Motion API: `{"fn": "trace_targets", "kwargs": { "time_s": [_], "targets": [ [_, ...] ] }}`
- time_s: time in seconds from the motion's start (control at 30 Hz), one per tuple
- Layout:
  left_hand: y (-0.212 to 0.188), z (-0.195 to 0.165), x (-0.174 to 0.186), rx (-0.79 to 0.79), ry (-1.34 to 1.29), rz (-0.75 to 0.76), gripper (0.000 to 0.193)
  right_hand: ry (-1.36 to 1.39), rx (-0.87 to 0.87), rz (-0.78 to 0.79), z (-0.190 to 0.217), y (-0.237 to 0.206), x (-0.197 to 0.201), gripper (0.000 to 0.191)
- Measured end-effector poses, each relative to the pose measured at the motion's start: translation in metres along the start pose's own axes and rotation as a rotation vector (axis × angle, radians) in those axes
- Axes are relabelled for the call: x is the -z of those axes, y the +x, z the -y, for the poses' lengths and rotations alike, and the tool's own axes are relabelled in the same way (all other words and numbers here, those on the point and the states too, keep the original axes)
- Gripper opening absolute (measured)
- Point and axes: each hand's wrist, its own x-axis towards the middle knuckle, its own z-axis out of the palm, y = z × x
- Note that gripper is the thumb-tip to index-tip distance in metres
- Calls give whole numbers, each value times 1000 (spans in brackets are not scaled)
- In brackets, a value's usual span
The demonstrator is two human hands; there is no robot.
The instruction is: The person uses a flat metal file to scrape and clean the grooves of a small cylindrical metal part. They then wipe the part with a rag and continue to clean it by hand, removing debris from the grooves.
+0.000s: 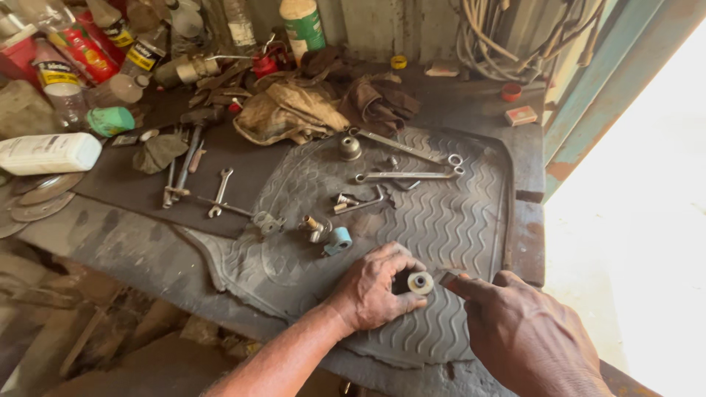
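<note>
Fingers of the left hand (pixel 375 290) curl around a small pale round bushing (pixel 420 283), holding it on its side against the ribbed rubber mat (pixel 456 220) near the front edge of the surface (pixel 110 242). The right hand (pixel 522 334) sits just beside it, its fingers pinched on a small dark tool (pixel 447 278), possibly a blade, though too little of it shows to be sure; the tip points at the bushing's face.

Farther back on the mat lie two long ring spanners (pixel 408 176), crossing near their right ends, a metal socket (pixel 350 147), a bent hex key (pixel 360 204), a small brass-tipped fitting (pixel 315 228) and a light blue roll of tape (pixel 339 240). Off the mat's left edge an open-ended spanner (pixel 220 191) rests on the surface. Dirty rags (pixel 294 110) are heaped toward the back edge, and bottles and cans (pixel 88 59) crowd the back left corner, with a white bottle (pixel 48 153) lying on its side at the left edge.
</note>
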Motion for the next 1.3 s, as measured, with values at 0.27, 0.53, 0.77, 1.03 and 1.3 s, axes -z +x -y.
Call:
{"fn": "trace_targets", "kwargs": {
  "time_s": [0.27, 0.53, 0.77, 1.03, 1.3],
  "targets": [
    [1, 0, -4, 23, 31, -41, 59, 5, 21, 71, 11, -1, 1, 38],
    [2, 2, -5, 4, 35, -31, 49, -54, 103, 20, 16, 5, 11, 37],
    [2, 3, -4, -26, 22, -39, 50, -94, 58, 141, 21, 9, 22, 37],
    [2, 4, -4, -51, -26, -38, 49, -77, 112, 36, 16, 15, 16, 39],
    [2, 4, -2, -97, -28, -57, 42, -112, 147, -5, 19, 14, 22, 39]
  ]
}}
